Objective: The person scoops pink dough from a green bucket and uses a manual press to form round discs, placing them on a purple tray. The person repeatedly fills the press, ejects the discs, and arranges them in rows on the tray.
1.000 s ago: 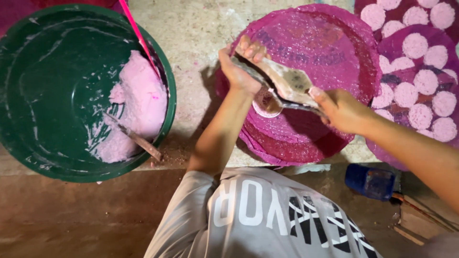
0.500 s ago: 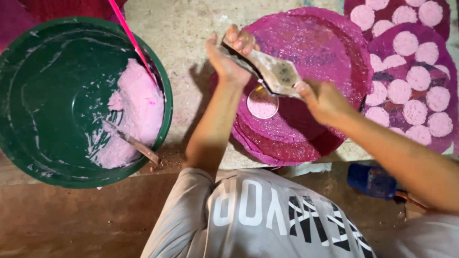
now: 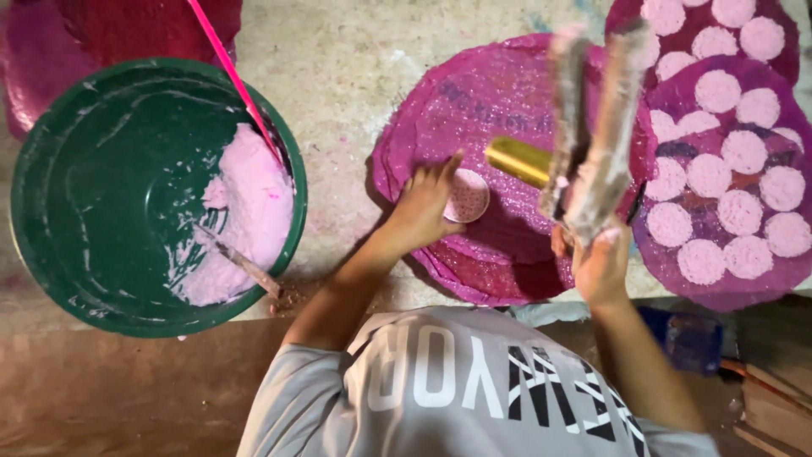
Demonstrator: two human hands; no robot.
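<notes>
My right hand (image 3: 602, 269) grips the handles of a hinged press (image 3: 592, 144). Its two flat plates are smeared with pale dough, a brass cylinder (image 3: 518, 161) sticks out at its side, and it is raised upright over the magenta round mat (image 3: 474, 93). My left hand (image 3: 423, 207) rests on that mat with fingers spread. Its fingertips are at the edge of a small flat pink disc (image 3: 468, 196).
A green basin (image 3: 101, 195) at the left holds a lump of pink dough (image 3: 249, 211), a dough-coated stick (image 3: 241, 264) and a thin pink rod (image 3: 233, 72). More magenta mats (image 3: 668, 254) on the right carry several pink discs. A blue object (image 3: 689, 338) lies near my right elbow.
Both hands were squeezing the press over the mat. My left hand has let go and dropped to the fresh pink disc. My right hand has lifted the press upright with its plates apart.
</notes>
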